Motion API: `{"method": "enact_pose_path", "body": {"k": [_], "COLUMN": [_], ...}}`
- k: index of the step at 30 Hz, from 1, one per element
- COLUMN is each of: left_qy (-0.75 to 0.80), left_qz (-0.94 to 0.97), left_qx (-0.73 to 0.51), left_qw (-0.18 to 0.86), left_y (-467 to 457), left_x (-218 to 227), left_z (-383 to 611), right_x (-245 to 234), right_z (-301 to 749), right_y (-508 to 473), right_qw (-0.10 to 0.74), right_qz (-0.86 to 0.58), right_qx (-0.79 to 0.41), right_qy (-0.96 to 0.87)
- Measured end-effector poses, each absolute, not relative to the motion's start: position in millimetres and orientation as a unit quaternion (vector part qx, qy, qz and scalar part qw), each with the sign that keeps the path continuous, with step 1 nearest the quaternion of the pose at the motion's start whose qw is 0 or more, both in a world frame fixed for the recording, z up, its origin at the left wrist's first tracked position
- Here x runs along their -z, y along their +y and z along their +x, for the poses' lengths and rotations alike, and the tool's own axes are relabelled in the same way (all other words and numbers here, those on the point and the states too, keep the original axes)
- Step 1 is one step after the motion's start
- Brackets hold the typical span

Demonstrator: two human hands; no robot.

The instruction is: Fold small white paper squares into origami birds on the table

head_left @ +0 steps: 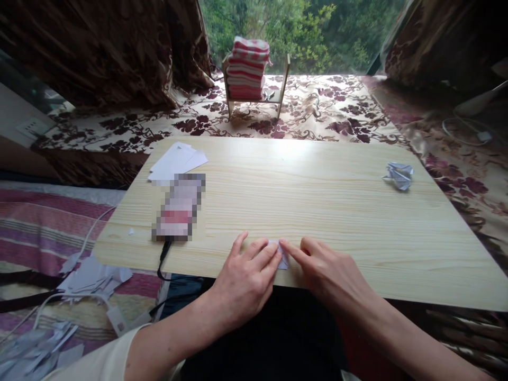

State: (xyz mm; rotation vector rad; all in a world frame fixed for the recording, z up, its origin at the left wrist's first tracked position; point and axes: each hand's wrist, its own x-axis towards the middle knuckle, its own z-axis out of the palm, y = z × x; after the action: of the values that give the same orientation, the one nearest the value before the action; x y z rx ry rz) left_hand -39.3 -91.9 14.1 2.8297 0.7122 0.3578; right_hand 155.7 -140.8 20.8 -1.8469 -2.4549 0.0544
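Note:
Near the front edge of the table (341, 211), a small piece of folded white paper (283, 262) lies mostly hidden under my fingers. My left hand (248, 272) holds it down, with fingertips and thumb close together on it and the little finger lifted away. From the other side, my right hand (327, 264) presses the paper's far edge with a stretched index finger. The other right fingers are curled, and its thumb is hidden.
White paper sheets (174, 161) lie at the table's back left, near a blurred phone (178, 207) with a black cable (162, 259). A folded paper shape (399, 176) sits far right. Paper scraps (95, 278) cover the bed; striped cloths (248, 69) fill a small stand.

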Motion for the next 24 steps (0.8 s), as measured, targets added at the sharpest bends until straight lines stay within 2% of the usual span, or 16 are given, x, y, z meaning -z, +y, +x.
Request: {"method": "enact_pose_path", "body": {"k": [3,8,10,18,24], "left_qy": [0.244,0.242,0.242,0.250,0.247], "left_qz": [0.957,0.956,0.955,0.950,0.949], "left_qx": [-0.123,-0.125,-0.123,-0.149,-0.155], "left_qw": [0.099,0.112,0.116,0.118,0.121], "left_y": [-93.0,-92.1,-91.8,-92.5,-92.4], "left_x": [-13.0,-12.2,-12.4,-12.5,-11.1], "left_z": [-40.3,-41.8,-41.8,-43.1,-44.4], "right_x": [-22.0,-19.9,-19.2,-22.7,-22.9], "right_z": [157.5,168.0,168.1,153.1,150.6], "right_y": [-137.2,-138.5,-137.7,-123.0,-126.0], "right_qw": [0.055,0.188,0.210,0.129,0.152], "right_qz": [-0.632,-0.653,-0.663,-0.659,-0.655], "right_qx": [-0.081,-0.153,-0.155,-0.189,-0.199], "right_qy": [-0.769,-0.718,-0.702,-0.716,-0.713]}}
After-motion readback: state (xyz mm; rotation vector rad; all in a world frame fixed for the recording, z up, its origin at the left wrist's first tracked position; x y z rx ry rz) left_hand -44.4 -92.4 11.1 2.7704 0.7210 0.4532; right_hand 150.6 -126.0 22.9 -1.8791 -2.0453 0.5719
